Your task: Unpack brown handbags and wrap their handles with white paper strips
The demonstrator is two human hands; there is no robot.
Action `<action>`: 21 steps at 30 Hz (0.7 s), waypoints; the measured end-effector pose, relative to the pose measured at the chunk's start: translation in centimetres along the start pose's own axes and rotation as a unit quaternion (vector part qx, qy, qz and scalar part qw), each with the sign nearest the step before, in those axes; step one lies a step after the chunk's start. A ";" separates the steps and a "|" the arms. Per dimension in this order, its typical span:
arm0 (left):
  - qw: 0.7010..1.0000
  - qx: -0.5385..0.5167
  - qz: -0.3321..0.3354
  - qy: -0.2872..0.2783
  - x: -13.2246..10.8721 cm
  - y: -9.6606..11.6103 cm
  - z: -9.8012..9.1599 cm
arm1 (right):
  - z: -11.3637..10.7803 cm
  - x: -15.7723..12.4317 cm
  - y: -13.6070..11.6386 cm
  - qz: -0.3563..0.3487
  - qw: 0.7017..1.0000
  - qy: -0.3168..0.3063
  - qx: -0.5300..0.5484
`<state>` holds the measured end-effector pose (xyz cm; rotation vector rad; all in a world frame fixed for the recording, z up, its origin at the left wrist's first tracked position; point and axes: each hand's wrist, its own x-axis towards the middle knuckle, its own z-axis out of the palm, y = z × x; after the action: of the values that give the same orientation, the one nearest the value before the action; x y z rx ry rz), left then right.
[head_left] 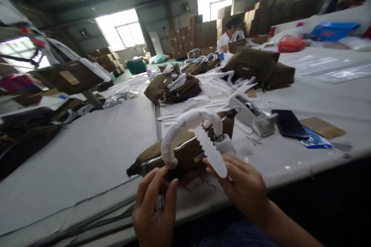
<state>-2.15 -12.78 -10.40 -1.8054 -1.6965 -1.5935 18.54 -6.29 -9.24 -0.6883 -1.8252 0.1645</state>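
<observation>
Bag [185,156] — just beyond left hand [155,204] and right hand [246,185].

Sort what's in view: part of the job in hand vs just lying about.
Part of the job:
bag, in front of the hands
its white-wrapped handle, left hand at one end
white strip, in the right hand

Just lying about, it seems:
phone
blue packet, by the phone
brown card
red bag, farther back

Brown fabric bag [187,153] there on the white bench [95,150]
Right of it, a grey plastic dispenser [251,117], then a flat black phone [290,124].
</observation>
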 end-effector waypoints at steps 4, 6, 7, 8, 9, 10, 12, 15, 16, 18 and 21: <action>0.982 -0.001 -0.071 0.175 0.6 -1.7 -0.9 | -2.3 -0.5 1.2 0.103 0.990 0.028 -0.087; 0.972 -0.069 -0.160 0.160 1.7 -3.2 -0.8 | -2.2 -0.8 1.5 0.124 0.988 0.005 -0.088; 0.955 -0.138 -0.228 0.128 2.2 -3.8 -0.6 | -1.9 -0.9 1.5 0.125 0.988 -0.001 -0.086; 0.923 -0.221 -0.304 0.088 2.6 -4.3 -0.3 | -1.6 -1.0 1.6 0.123 0.988 -0.003 -0.088; 0.879 -0.301 -0.368 0.050 2.6 -4.5 0.0 | -1.3 -1.1 1.7 0.122 0.988 -0.006 -0.094; 0.834 -0.367 -0.412 0.017 2.4 -4.6 0.3 | -1.0 -1.1 1.8 0.122 0.987 -0.011 -0.101; 0.780 -0.434 -0.449 -0.034 1.3 -4.4 0.6 | -0.7 -1.4 2.4 0.119 0.987 -0.030 -0.103; 0.794 -0.416 -0.437 -0.078 -0.4 -4.3 0.8 | -0.7 -2.5 3.8 0.140 0.987 -0.012 -0.079; 0.812 -0.395 -0.423 -0.081 -0.5 -4.4 1.1 | -0.6 -3.0 4.3 0.170 0.982 0.020 -0.073; 0.846 -0.368 -0.379 -0.078 0.2 -5.0 2.3 | -0.4 -3.9 5.2 0.258 0.959 0.104 -0.050; 0.840 -0.406 -0.335 -0.132 2.9 -5.8 5.9 | 0.5 -4.7 6.2 0.370 0.910 0.179 0.060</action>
<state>-4.34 -4.84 -13.44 -1.9069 -2.1243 -2.8193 21.38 -3.58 -15.98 -1.2113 -1.1230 0.6025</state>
